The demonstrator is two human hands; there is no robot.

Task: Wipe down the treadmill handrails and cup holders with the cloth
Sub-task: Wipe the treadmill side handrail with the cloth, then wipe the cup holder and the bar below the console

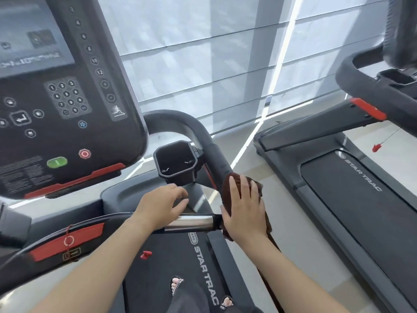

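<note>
A dark brown cloth point(228, 188) is wrapped over the right handrail point(209, 150), a thick black tube that curves from behind the console down toward me. My right hand point(244, 206) presses flat on the cloth and grips it around the rail. Just left of the rail stands an empty black cup holder point(174, 160). Below it my left hand point(162, 205) hovers with fingers loosely curled, holding nothing, just above the silver pulse-grip bar point(191, 222).
The console point(63, 98) with keypad, green and red buttons fills the upper left. A red safety clip point(146, 254) hangs over the Star Trac belt point(171, 267), where my feet stand. A second treadmill point(352, 177) stands at the right; window blinds lie behind.
</note>
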